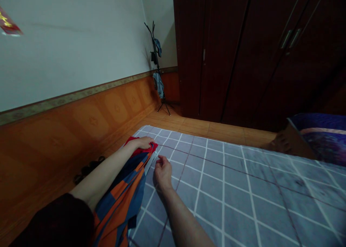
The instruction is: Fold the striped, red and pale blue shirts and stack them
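Left hand (142,142) lies flat, fingers together, pressing the far end of a striped garment (127,193) onto the bed sheet (243,189). That sheet, grey-blue with a white grid, is the biggest thing here. Behind it stands a dark wooden wardrobe (243,52), doors closed. The garment, banded orange, blue and red, runs lengthwise from the person's body toward the bed's far left corner. Right hand (162,172) rests just beside the garment's edge, fingertips pinched together; whether they grip cloth, nobody could tell. A coat stand (158,67) occupies the corner.
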### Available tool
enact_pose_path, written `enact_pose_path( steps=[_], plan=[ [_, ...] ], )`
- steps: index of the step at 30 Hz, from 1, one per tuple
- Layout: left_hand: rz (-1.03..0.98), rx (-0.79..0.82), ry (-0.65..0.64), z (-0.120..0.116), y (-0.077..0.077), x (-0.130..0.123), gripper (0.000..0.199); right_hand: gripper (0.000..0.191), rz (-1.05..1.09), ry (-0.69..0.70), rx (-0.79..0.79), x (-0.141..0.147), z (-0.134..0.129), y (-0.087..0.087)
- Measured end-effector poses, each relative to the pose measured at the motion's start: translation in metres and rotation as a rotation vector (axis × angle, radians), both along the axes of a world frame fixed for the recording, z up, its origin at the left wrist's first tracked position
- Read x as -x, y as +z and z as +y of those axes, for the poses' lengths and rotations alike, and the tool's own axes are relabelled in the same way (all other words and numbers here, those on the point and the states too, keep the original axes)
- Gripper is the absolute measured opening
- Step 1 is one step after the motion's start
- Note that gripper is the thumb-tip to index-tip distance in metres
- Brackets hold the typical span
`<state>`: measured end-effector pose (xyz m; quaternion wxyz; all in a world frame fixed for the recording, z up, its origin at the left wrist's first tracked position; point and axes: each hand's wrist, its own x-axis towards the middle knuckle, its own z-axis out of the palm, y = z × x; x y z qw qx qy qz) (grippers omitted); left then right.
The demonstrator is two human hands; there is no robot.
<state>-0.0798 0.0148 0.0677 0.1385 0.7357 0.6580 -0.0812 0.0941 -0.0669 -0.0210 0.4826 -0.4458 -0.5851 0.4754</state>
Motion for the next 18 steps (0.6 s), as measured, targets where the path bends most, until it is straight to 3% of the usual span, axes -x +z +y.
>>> enact_pose_path(
  steps=[3,9,18],
  plan=[
    [0.002,0.015,0.008,-0.002,-0.003,0.003,0.026,0.041,-0.020,0.001,0.005,0.000,-0.001,0.001],
    [-0.017,-0.108,0.048,-0.019,-0.009,0.005,0.025,0.041,-0.052,0.003,0.001,-0.001,-0.001,0.004],
    [-0.008,-0.200,0.080,-0.034,-0.001,-0.007,0.017,0.042,-0.060,0.012,-0.023,-0.003,-0.002,0.003]
  ],
)
